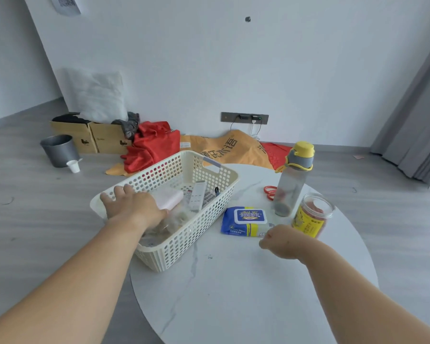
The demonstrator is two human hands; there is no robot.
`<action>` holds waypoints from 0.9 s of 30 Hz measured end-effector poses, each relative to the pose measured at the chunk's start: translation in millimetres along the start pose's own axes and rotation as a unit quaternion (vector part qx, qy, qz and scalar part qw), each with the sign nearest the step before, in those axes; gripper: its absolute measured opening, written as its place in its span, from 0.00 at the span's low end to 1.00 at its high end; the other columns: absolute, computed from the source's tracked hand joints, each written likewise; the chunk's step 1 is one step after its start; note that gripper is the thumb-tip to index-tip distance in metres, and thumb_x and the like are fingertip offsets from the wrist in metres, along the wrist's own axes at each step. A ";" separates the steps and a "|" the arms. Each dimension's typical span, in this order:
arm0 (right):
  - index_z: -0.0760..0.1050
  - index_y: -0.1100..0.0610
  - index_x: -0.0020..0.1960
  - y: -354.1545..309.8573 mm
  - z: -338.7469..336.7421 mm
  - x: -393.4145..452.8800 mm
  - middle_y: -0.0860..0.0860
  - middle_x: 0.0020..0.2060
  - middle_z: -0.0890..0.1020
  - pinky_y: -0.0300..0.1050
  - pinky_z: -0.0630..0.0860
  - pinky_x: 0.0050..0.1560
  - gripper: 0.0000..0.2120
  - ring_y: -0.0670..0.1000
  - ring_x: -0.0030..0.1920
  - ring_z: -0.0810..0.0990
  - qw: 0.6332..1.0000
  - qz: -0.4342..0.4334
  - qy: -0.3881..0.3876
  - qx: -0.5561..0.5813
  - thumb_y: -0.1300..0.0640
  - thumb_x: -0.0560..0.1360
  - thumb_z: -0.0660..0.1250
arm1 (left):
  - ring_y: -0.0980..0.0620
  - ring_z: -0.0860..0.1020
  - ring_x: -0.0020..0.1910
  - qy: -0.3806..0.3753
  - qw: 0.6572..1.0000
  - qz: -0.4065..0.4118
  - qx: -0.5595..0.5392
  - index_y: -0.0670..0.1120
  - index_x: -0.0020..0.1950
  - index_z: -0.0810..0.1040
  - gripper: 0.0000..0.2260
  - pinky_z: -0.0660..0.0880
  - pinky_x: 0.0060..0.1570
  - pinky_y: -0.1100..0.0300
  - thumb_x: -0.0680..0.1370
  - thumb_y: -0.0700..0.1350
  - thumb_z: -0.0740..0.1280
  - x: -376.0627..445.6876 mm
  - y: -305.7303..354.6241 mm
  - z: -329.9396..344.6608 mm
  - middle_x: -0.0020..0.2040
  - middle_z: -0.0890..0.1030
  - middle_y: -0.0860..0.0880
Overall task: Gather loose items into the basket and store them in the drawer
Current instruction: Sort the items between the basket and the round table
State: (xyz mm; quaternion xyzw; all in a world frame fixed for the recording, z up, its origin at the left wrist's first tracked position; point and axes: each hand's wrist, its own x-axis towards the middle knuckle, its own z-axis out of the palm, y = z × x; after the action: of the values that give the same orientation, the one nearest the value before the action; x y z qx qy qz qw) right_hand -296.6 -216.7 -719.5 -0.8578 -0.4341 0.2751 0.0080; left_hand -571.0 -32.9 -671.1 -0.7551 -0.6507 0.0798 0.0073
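A cream perforated basket stands on the left part of the round white marble table, jutting over its edge. Inside lie a pink roll, a white box and a clear bag. My left hand reaches across the basket, its fingers curled over the far left rim. A blue and yellow wipes pack lies flat to the right of the basket. My right hand is at the pack's right end, fingers curled down on its corner.
A clear bottle with a yellow lid, a jar with a yellow label and red scissors stand at the table's right. On the floor behind are a metal bucket, a paper cup, cardboard boxes and red cloth.
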 end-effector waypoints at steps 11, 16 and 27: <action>0.79 0.50 0.59 67.8 -37.2 -1.7 0.54 0.59 0.78 0.52 0.71 0.56 0.12 0.60 0.65 0.71 0.844 0.141 0.440 0.272 0.49 0.79 0.62 | 0.45 0.77 0.57 0.022 0.907 0.417 -0.057 0.52 0.59 0.81 0.14 0.73 0.47 0.52 0.82 0.51 0.57 -95.6 163.2 38.8 0.58 0.80 0.49; 0.70 0.40 0.74 103.4 -23.6 17.3 0.50 0.78 0.61 0.58 0.69 0.73 0.32 0.58 0.78 0.57 0.900 0.109 0.320 0.275 0.36 0.73 0.72 | 0.43 0.60 0.77 -0.043 0.909 0.410 -0.063 0.56 0.79 0.66 0.23 0.69 0.70 0.46 0.82 0.50 0.58 -69.3 176.6 77.6 0.82 0.57 0.49; 0.70 0.46 0.50 110.2 -26.3 19.0 0.47 0.56 0.70 0.49 0.78 0.40 0.19 0.50 0.45 0.79 0.915 0.039 0.299 0.268 0.49 0.68 0.78 | 0.48 0.42 0.83 -0.100 0.898 0.421 -0.076 0.57 0.84 0.52 0.29 0.58 0.79 0.46 0.83 0.50 0.56 -46.6 182.1 103.4 0.84 0.40 0.57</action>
State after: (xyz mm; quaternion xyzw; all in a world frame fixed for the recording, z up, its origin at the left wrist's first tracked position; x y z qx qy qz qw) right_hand -193.5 -265.2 -733.8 -0.8818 -0.2878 0.1123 0.3564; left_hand -412.2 -116.2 -788.9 -0.9448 -0.2737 0.1004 -0.1492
